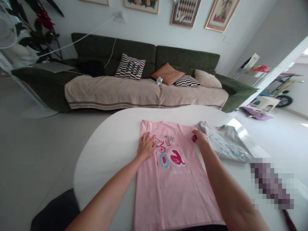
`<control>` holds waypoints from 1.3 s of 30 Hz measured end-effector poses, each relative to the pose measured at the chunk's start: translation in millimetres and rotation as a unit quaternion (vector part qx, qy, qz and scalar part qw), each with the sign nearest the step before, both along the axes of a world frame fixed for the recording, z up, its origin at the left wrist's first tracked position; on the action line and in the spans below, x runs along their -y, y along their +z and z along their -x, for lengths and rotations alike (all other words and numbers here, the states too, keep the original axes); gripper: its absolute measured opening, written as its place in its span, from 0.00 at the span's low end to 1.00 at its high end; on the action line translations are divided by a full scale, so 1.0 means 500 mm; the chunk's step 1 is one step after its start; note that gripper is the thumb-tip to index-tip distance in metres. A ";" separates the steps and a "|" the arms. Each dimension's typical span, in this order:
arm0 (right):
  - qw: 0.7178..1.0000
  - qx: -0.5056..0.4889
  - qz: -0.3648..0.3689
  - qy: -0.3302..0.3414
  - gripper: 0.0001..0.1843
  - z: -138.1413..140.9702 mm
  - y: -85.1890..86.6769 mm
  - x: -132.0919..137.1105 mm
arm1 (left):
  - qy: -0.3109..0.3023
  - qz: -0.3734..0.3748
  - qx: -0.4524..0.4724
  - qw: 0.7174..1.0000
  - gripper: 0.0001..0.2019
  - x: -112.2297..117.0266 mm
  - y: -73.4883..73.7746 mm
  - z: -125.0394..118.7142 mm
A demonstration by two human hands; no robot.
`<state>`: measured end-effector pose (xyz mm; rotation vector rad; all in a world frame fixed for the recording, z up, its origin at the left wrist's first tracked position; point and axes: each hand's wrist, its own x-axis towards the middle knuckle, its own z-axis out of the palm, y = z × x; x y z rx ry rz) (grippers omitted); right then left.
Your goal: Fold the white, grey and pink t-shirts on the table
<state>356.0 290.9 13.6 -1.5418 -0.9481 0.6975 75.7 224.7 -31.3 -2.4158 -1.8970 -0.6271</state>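
A pink T-shirt (pixel 178 199) with a red and blue print lies spread on the white table (pixel 103 154), its left side folded inward along a lengthwise crease. My left hand (pixel 146 146) rests flat on the folded part, fingers spread, beside the print. At the shirt's upper right edge, my right hand (pixel 200 138) pinches the pink cloth between thumb and fingers. Just to the right of that hand lies a folded grey T-shirt (pixel 227 142) with pale blue lettering.
A blurred-out purple object (pixel 271 183) is at the table's right side. Beyond the table stands a dark green sofa (pixel 96 48) with a beige cover and several cushions. A white fan (pixel 8 32) stands at the left, and a dark seat (pixel 56 211) is near the table's lower left edge.
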 end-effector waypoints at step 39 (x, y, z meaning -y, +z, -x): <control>0.998 -0.048 0.028 -0.014 0.10 -0.032 -0.011 0.057 | 0.017 0.120 -0.006 0.993 0.21 -0.039 0.044 -0.010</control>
